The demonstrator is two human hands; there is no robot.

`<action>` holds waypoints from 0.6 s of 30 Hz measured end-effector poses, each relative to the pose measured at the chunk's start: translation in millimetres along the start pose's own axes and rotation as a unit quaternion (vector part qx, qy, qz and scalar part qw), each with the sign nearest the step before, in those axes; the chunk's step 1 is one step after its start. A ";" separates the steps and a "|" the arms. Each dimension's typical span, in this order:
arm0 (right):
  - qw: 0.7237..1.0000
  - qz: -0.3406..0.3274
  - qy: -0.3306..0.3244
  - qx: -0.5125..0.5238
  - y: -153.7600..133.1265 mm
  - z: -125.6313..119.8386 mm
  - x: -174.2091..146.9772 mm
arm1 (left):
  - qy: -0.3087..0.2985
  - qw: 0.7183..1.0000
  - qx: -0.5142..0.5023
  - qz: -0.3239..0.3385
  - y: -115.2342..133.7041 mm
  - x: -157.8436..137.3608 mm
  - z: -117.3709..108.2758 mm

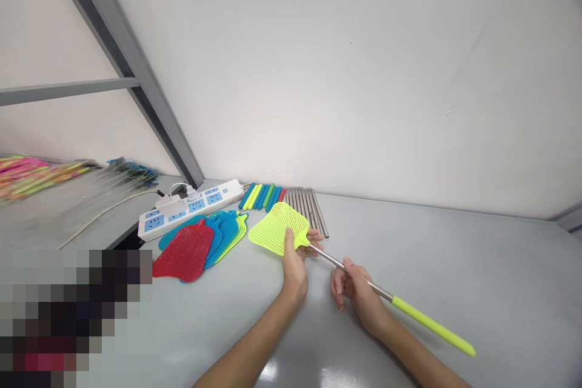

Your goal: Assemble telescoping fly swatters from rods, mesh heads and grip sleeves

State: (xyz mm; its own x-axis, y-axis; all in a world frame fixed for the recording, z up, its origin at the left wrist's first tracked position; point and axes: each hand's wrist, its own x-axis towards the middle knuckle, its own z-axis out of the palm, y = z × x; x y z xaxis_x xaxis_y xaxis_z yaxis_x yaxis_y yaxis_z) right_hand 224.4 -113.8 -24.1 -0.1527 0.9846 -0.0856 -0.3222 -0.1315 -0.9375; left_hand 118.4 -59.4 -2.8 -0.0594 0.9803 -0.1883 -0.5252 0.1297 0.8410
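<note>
A yellow-green fly swatter [278,227] with a perforated head, a thin metal rod and a yellow-green grip is held above the table, slanting down to the right. My left hand [296,264] pinches the head near its neck, thumb on top and fingers beneath. Around the metal rod, my right hand [359,291] is closed, thumb on top. The grip end [434,326] sticks out past my right hand. Behind the swatter head lies a row of metal rods [313,209], partly hidden by it and my left fingers.
Loose swatter heads [186,251] in red, blue and yellow-green overlap at left. Behind them is a white power strip [230,194] with plugs. Coloured grips [261,196] line the wall. A grey metal frame [154,109] rises at left; bundled colourful items [40,176] lie beyond it.
</note>
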 end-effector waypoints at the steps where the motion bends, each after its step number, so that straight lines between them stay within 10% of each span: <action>1: 1.000 0.006 -0.001 0.003 1.2 3.3 -1.7 | 0.007 1.000 0.003 0.003 -0.1 0.3 -0.1; 18: 0.997 0.007 0.015 0.074 15.2 21.4 -15.6 | 0.027 0.995 0.095 0.025 -6.1 -3.5 2.3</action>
State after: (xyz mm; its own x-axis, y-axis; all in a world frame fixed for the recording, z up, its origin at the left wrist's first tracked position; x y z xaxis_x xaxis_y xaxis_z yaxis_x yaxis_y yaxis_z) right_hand 201.8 -133.6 -29.8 -0.1301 0.9853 -0.1109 -0.4555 -0.1588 -0.8760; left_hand 123.8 -63.3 -6.2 -0.1300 0.9775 -0.1664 -0.3514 0.1115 0.9295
